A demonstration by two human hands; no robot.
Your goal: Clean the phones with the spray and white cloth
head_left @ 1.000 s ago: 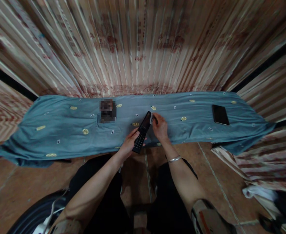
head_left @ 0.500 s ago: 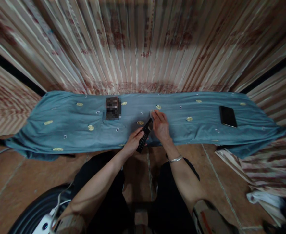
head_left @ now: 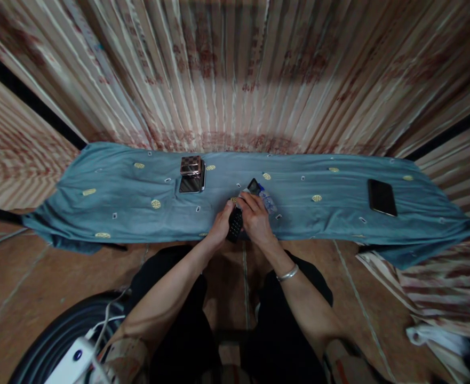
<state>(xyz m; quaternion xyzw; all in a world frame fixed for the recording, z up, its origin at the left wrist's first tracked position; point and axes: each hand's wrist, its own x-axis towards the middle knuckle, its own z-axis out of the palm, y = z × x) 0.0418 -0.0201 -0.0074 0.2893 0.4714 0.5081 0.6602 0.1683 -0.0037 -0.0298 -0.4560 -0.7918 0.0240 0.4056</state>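
Note:
My left hand (head_left: 220, 223) grips the lower part of a long black handset with a keypad (head_left: 235, 226); whether it is a phone or a remote control I cannot tell. The handset slants up to the right, its far end with a dark panel showing past my fingers. My right hand (head_left: 254, 217) is closed over its middle, pinching a small whitish piece, like a tissue or wipe (head_left: 241, 197), against the face. Just right of those fingers lies a clear and blue plastic packet (head_left: 268, 200) on the cloth.
A teal cloth with yellow pineapples (head_left: 138, 186) covers the narrow table. At left a brown checked case (head_left: 190, 165) rests on dark flat devices (head_left: 190, 184). A black tablet or folder (head_left: 382, 197) lies at right. Striped curtains (head_left: 235, 74) hang behind. A white power strip (head_left: 71, 362) sits lower left.
My right hand has slid down and left along the handset, from its far end to its middle, with the whitish piece. The packet now shows beside it. The view has shifted slightly.

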